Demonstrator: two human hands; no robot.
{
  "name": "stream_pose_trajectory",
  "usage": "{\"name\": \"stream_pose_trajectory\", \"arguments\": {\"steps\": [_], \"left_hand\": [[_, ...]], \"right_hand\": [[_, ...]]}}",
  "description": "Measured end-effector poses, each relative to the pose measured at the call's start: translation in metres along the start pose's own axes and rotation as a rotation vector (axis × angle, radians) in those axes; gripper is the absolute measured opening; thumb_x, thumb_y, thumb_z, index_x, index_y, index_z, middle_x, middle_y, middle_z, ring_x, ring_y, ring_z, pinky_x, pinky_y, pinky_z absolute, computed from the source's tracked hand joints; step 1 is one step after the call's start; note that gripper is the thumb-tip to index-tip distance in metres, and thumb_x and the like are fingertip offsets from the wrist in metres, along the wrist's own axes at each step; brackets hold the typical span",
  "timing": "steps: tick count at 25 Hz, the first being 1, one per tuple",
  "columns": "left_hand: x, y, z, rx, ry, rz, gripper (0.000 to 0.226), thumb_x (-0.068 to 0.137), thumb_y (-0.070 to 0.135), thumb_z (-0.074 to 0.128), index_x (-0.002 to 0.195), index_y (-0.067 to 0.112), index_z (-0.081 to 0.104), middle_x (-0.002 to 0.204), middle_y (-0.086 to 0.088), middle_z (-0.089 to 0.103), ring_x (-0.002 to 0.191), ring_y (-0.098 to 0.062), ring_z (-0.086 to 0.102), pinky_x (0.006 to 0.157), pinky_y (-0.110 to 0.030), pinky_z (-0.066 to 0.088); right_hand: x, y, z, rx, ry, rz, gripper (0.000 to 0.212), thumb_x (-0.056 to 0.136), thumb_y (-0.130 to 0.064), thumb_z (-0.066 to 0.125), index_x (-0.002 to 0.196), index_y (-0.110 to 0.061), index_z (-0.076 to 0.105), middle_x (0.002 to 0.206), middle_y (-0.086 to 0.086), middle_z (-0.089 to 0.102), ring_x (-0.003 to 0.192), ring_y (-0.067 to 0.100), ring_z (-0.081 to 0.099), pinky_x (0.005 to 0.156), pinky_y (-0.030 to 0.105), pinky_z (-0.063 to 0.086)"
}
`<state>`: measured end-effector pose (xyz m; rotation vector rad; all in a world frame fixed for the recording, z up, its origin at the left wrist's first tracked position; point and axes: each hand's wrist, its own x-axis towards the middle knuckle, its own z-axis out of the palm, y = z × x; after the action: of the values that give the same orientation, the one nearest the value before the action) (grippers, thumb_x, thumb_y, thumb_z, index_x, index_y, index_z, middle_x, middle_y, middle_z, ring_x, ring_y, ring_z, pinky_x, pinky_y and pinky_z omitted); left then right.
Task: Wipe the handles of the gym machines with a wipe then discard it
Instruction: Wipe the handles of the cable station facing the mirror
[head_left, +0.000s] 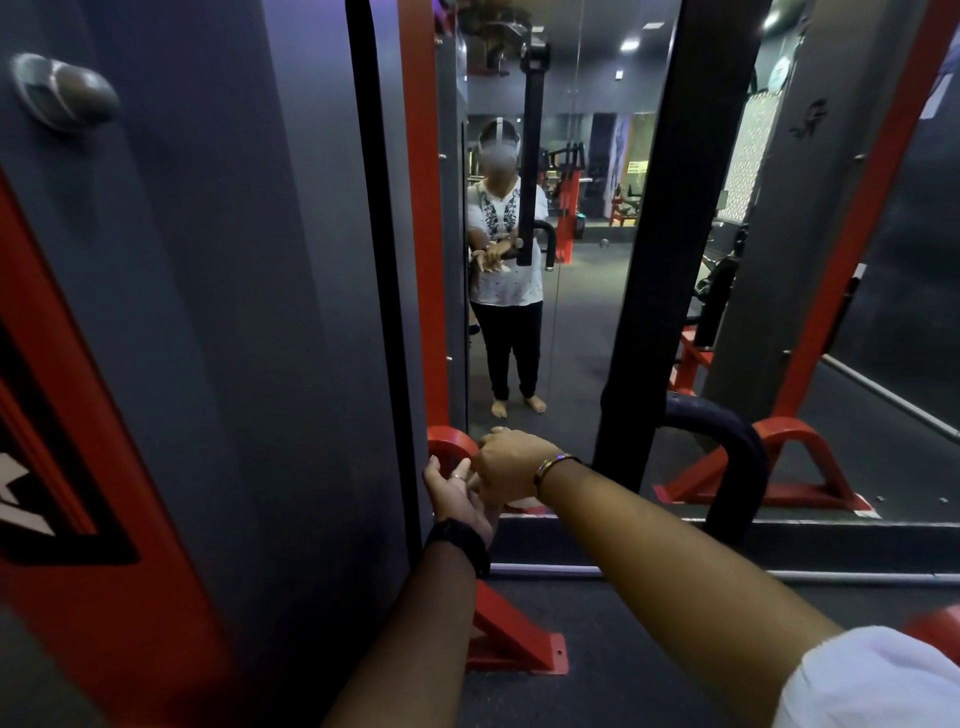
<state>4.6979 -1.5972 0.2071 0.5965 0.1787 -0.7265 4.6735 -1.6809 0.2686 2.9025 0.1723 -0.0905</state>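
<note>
my right hand (511, 462) curls round the wipe (521, 502), a white edge showing beneath; my left hand (457, 493) lies loose and open beside it. the wipe looks soft and light, best bunched in the fingers. the black handle (727, 447) is near on the right, the mirror (587, 338) ahead, dark floor (597, 675) below.

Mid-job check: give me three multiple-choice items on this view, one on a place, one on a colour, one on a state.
1. The black curved padded handle lies:
A) to the right of the right hand
B) to its left
C) behind the person

2. The angled metal floor bracket is:
A) blue
B) red
C) yellow

3. The left hand is:
A) fisted
B) gripping the handle
C) open

Answers:
1. A, the handle stands apart, further right.
2. B, it is painted red.
3. C, its fingers are straight.
</note>
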Motion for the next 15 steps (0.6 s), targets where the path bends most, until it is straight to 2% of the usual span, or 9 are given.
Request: {"name": "stream_pose_trajectory", "arguments": {"steps": [1,3,4,7,9,10,12,13,15], "left_hand": [[0.000,0.000,0.000,-0.025,-0.005,0.002,0.077,0.091,0.062,0.027,0.146,0.008,0.036,0.145,-0.017,0.042,0.131,-0.032,0.045,0.051,-0.022,0.051],[0.001,0.001,0.001,-0.036,-0.018,0.007,0.077,0.092,0.062,0.027,0.145,0.007,0.037,0.121,-0.018,0.061,0.098,-0.030,0.066,0.048,-0.021,0.051],[0.000,0.002,0.001,-0.025,-0.018,0.011,0.076,0.092,0.062,0.027,0.144,0.008,0.038,0.118,-0.017,0.062,0.086,-0.026,0.067,0.048,-0.021,0.051],[-0.001,0.003,0.003,0.017,-0.004,0.046,0.074,0.092,0.061,0.027,0.144,0.009,0.039,0.132,-0.016,0.056,0.096,-0.025,0.064,0.058,-0.025,0.050],[-0.002,0.003,0.005,0.028,0.010,0.090,0.073,0.092,0.060,0.027,0.143,0.010,0.040,0.113,-0.013,0.063,0.084,-0.018,0.061,0.062,-0.027,0.047],[-0.002,0.004,0.007,0.023,0.011,0.114,0.071,0.093,0.059,0.027,0.143,0.010,0.038,0.110,-0.012,0.062,0.083,-0.018,0.060,0.067,-0.029,0.048],[-0.001,0.004,0.011,0.014,-0.016,0.148,0.070,0.093,0.058,0.028,0.145,0.012,0.035,0.127,-0.014,0.056,0.106,-0.025,0.058,0.091,-0.040,0.048],[-0.001,0.003,0.013,0.028,-0.034,0.159,0.069,0.094,0.057,0.027,0.146,0.012,0.034,0.135,-0.014,0.051,0.117,-0.027,0.054,0.103,-0.045,0.042],[-0.003,0.001,0.018,0.106,-0.062,0.187,0.067,0.095,0.056,0.025,0.145,0.012,0.035,0.142,-0.014,0.046,0.127,-0.028,0.048,0.114,-0.047,0.028]], "right_hand": [[-0.001,0.001,-0.001,-0.016,0.009,-0.058,0.023,0.086,-0.031,0.051,0.084,-0.015,0.067,0.093,0.008,0.064,0.092,0.023,0.054,0.085,0.034,0.042],[-0.002,0.002,0.001,-0.042,0.064,-0.105,0.023,0.086,-0.030,0.049,0.082,-0.015,0.066,0.089,0.007,0.065,0.087,0.023,0.054,0.086,0.034,0.041],[-0.002,0.002,0.003,-0.064,0.105,-0.094,0.024,0.088,-0.031,0.048,0.085,-0.014,0.066,0.090,0.007,0.066,0.087,0.023,0.054,0.085,0.034,0.041],[-0.001,0.002,0.007,-0.104,0.182,-0.052,0.027,0.092,-0.033,0.044,0.092,-0.012,0.063,0.093,0.007,0.066,0.090,0.023,0.051,0.078,0.033,0.041],[-0.003,0.003,0.003,0.035,0.227,-0.025,0.023,0.092,-0.026,0.045,0.093,-0.009,0.061,0.093,0.009,0.064,0.092,0.026,0.050,0.077,0.031,0.035],[-0.004,0.004,0.001,0.113,0.265,0.025,0.021,0.091,-0.023,0.045,0.094,-0.008,0.059,0.095,0.011,0.063,0.095,0.027,0.050,0.078,0.029,0.033],[-0.006,0.006,0.000,0.122,0.387,0.186,0.019,0.091,-0.020,0.042,0.100,-0.010,0.056,0.099,0.010,0.063,0.099,0.028,0.051,0.080,0.032,0.035],[-0.009,0.006,0.001,0.080,0.440,0.286,0.021,0.091,-0.021,0.042,0.103,-0.013,0.056,0.100,0.009,0.064,0.100,0.028,0.050,0.080,0.034,0.036],[-0.016,0.006,0.005,0.019,0.464,0.421,0.027,0.091,-0.026,0.042,0.108,-0.017,0.061,0.103,0.005,0.065,0.108,0.027,0.049,0.081,0.035,0.036]]}}
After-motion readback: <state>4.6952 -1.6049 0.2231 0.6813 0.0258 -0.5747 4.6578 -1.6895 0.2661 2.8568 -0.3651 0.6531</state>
